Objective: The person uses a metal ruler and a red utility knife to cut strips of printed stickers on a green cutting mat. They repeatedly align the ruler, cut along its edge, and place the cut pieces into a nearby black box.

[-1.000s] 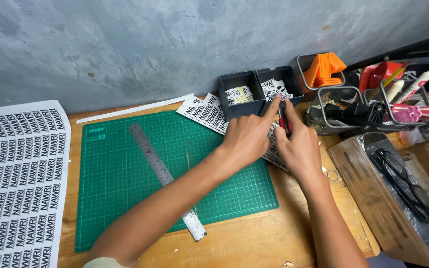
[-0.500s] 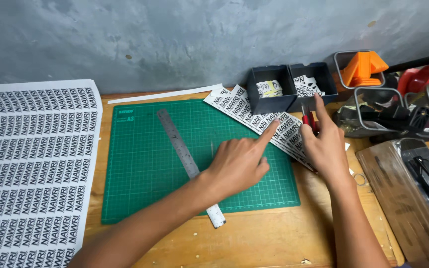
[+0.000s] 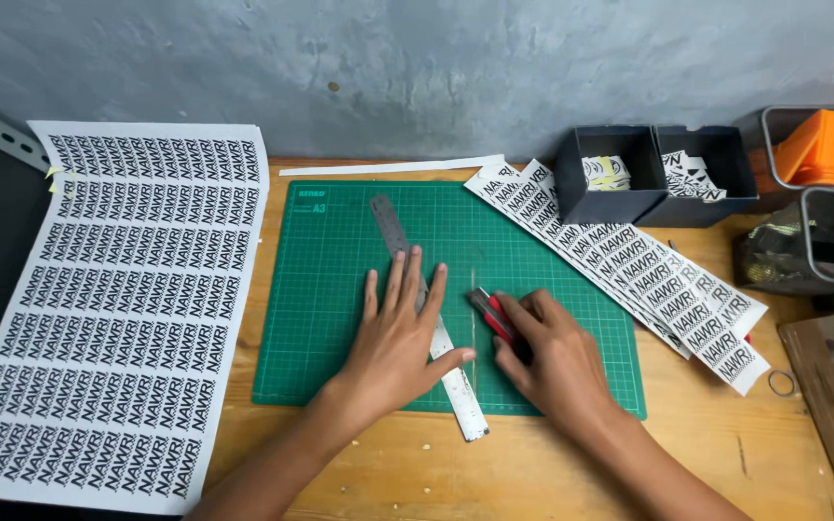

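On the wooden bench (image 3: pixel 533 473), seen from the head camera, a green cutting mat (image 3: pixel 340 280) lies square to the front edge, with a strip of bare wood left between its lower border and the bench edge. Across the mat's middle a steel ruler (image 3: pixel 393 227) runs aslant, from near the top left down to the lower border, where its end sticks out just past the mat. The left hand (image 3: pixel 400 342) lies flat on the ruler, its grip spread wide, fingers fanned over the metal and thumb out to the right. Just beside it, the right hand (image 3: pixel 552 362) has its grip closed around a red and black utility knife (image 3: pixel 490 314), which points up and left on the mat, close to the ruler's right edge but apart from it.

Left of the mat, a large printed label sheet (image 3: pixel 108 299) overhangs the bench's left side and meets the mat's left edge. To the upper right, cut label strips (image 3: pixel 629 265) lie overlapped at a slant, their lower corners crossing the mat's right border. Behind them, two dark open boxes (image 3: pixel 653 178) stand against the grey wall (image 3: pixel 417 68), and a thin white paper strip (image 3: pixel 388 167) lies along the mat's top edge. The mat's left half is open green surface.
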